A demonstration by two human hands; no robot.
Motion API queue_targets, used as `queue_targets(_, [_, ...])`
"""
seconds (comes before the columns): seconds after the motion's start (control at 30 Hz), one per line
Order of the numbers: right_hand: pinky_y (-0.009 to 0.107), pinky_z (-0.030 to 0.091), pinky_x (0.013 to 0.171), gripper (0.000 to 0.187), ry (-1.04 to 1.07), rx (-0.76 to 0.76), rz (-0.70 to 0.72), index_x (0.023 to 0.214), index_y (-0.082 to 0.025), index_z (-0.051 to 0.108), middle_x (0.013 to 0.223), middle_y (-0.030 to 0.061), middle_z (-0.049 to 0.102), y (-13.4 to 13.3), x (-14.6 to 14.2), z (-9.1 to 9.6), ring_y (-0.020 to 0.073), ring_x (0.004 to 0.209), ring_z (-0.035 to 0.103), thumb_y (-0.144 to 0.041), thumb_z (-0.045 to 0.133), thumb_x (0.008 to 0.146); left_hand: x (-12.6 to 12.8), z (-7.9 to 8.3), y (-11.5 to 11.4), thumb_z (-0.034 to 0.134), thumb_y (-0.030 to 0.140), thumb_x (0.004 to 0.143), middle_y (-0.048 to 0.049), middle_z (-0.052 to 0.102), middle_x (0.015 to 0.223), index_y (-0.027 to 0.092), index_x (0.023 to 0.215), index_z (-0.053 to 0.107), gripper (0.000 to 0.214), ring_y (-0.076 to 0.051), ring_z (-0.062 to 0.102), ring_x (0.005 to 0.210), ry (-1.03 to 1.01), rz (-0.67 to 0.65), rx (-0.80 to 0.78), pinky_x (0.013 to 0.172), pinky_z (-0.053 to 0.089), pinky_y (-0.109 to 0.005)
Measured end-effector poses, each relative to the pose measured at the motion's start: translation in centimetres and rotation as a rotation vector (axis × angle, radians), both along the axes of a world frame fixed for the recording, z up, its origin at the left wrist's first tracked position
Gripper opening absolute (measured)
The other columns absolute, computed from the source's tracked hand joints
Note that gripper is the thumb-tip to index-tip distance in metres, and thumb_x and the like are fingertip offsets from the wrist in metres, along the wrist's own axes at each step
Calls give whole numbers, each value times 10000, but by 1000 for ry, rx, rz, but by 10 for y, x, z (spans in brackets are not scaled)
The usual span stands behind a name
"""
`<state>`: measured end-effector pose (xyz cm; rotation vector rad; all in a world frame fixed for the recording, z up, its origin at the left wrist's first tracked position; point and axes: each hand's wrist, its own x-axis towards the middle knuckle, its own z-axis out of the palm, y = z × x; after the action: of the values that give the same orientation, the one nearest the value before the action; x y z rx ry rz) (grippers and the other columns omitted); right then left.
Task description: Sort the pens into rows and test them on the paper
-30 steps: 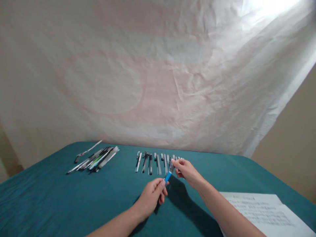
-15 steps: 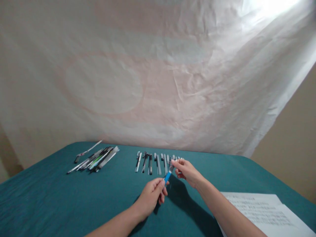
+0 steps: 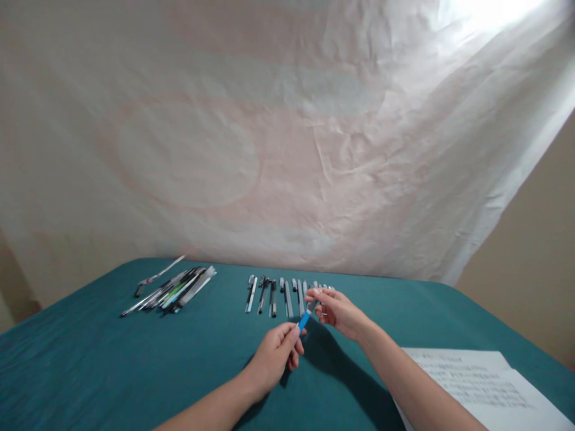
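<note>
A pen with a blue grip and a grey upper part [image 3: 306,316] is held above the teal table [image 3: 90,371] between both hands. My left hand [image 3: 275,356] pinches its lower blue end with thumb and fingers. My right hand [image 3: 338,311] pinches its upper grey end. Just behind the hands lies a row of several pens [image 3: 274,297] set side by side.
A loose pile of several pens [image 3: 173,290] lies at the back left of the table. Printed white sheets of paper [image 3: 471,383] sit at the front right. A creased white cloth backdrop [image 3: 269,137] hangs behind the table.
Both hands and the pen have shifted very slightly to the left and away; the grip on the pen is unchanged.
</note>
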<state>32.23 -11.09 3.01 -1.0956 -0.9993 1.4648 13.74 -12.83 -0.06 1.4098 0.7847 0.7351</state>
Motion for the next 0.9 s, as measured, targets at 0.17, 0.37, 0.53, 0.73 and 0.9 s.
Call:
queue_targets(0.17, [165,323,386,315,-131,7,-90,628,-160,518,473,-55,477,4,-1,-7,47,401,410,-424,688,644,0,0,0,404,508,801,17,523,649,128,904,521,411,-65,470,468,3,-7,8,444,334,-182])
queue_targets(0.37, [143,316,396,231,91,23,67,792,-143,619,767,10,618,1,5,4,15,455,413,-294,715,645,1,-1,1,386,491,814,21,516,636,122,931,514,408,-58,447,442,-6,-22,-7,426,320,-179])
queue_targets(0.53, [166,381,430,294,108,-22,74,900,-181,616,932,38,624,-1,1,4,45,526,496,-356,685,673,0,-1,0,400,500,805,17,522,637,119,915,521,415,-59,448,447,-18,-4,-5,433,325,-181])
queue_targets(0.73, [160,344,403,323,-109,-3,-82,652,-158,530,511,-51,484,1,-3,-3,51,448,435,-430,701,625,1,0,0,406,506,800,21,518,639,125,920,523,416,-60,450,445,-15,-6,-8,429,324,-182])
queue_targets(0.9, [153,312,399,265,-15,13,-30,710,-145,589,600,-26,535,3,5,2,36,456,401,-336,737,603,0,0,0,400,517,798,25,510,628,120,936,530,439,-55,429,426,0,-13,-10,412,309,-178])
